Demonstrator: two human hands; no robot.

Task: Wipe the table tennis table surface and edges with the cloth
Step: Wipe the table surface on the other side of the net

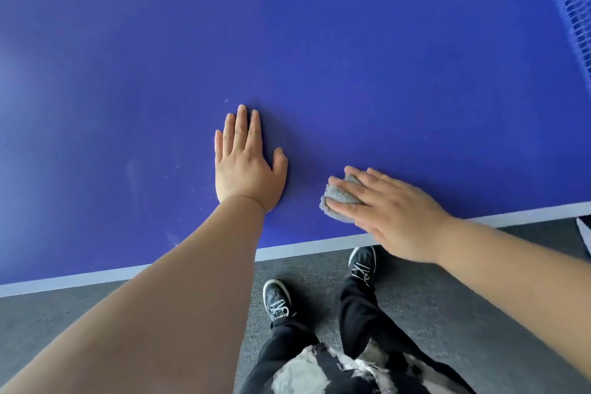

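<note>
The blue table tennis table (319, 41) fills most of the view, with a white line along its near edge (303, 249). My left hand (246, 160) lies flat on the surface, fingers straight and pointing away from me. A small bunched grey cloth (340, 198) sits on the table just inside the near edge. My right hand (393, 211) presses down on it with straight fingers, covering its right part. Faint streaks and specks show on the surface left of my left hand.
The blue net (572, 3) runs along the far right. Grey carpet floor (96, 313) lies below the table edge, where my legs and black shoes (276, 297) stand. A pale object (585, 233) pokes in at the right edge, below the table.
</note>
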